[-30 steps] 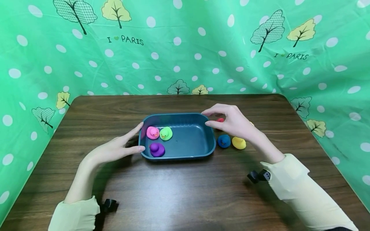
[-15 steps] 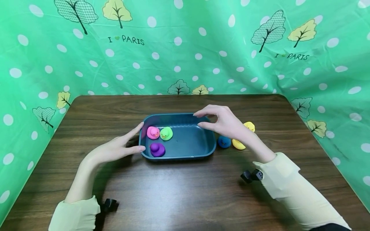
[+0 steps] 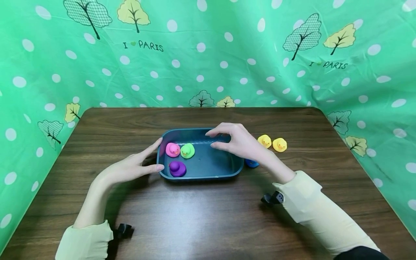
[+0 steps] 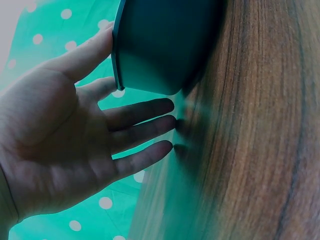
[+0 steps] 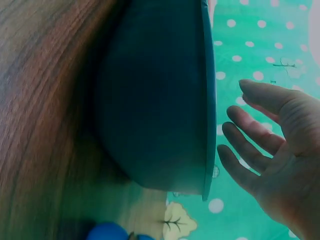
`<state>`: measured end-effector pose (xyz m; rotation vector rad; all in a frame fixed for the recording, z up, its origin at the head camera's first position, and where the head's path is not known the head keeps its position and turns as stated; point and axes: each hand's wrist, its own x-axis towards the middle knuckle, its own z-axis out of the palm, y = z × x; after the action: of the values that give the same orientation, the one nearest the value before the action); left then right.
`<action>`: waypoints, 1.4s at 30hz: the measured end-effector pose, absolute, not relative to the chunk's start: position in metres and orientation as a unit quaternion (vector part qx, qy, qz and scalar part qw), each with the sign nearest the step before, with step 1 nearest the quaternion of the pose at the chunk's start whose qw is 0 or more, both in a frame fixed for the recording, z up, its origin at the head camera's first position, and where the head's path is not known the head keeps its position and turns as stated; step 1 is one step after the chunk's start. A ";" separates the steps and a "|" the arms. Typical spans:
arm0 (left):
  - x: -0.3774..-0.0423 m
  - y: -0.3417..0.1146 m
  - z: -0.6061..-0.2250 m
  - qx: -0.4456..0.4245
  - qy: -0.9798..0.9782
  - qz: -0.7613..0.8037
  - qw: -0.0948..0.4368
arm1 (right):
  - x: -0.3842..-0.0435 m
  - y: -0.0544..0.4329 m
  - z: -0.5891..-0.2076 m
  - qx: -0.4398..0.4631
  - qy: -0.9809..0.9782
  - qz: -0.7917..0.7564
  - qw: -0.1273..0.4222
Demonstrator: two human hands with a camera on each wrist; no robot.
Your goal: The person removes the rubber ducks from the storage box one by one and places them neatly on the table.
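Note:
A dark blue rectangular tray [image 3: 208,177] stands mid-table. Inside its left half sit a pink rubber duck [image 3: 172,150], a green rubber duck [image 3: 187,151] and a purple rubber duck [image 3: 177,169]. My left hand [image 3: 128,168] rests against the tray's left end, thumb and index finger at the rim, the other fingers extended below it in the left wrist view. Over the tray's right part is my right hand [image 3: 238,142], fingers loosely bent and apart; the right wrist view shows nothing between them. A blue rubber duck [image 3: 251,163] is partly hidden by the right hand.
Two yellow rubber ducks [image 3: 264,141] [image 3: 280,144] stand on the wooden table [image 3: 195,220] right of the tray, behind the right forearm. A green dotted curtain [image 3: 208,54] hangs at the back and sides. A dark wrist camera [image 3: 123,231] sits by the left cuff.
My right hand has moved left from the tray's right rim to over its inside, uncovering the two rear yellow ducks. Its forearm now covers a front yellow duck. The left hand stays put.

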<state>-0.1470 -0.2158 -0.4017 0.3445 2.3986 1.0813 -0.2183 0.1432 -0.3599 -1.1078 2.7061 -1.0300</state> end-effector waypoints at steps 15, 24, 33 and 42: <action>-0.147 -0.216 -0.401 0.128 0.877 0.395 0.242 | -0.219 0.119 -0.369 -0.363 0.867 -0.339 0.046; -0.147 -0.216 -0.402 0.131 0.875 0.398 0.242 | -0.220 0.107 -0.369 -0.379 0.855 -0.350 0.051; -0.150 -0.213 -0.405 0.120 0.874 0.403 0.246 | -0.223 0.101 -0.372 -0.379 0.857 -0.343 0.064; -0.148 -0.212 -0.404 0.116 0.874 0.402 0.247 | -0.224 0.088 -0.376 -0.375 0.866 -0.322 0.080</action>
<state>-0.1482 -0.2120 -0.4039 0.3151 2.3831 1.0964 -0.2243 0.0884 -0.3758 -1.1220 2.5895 -0.9626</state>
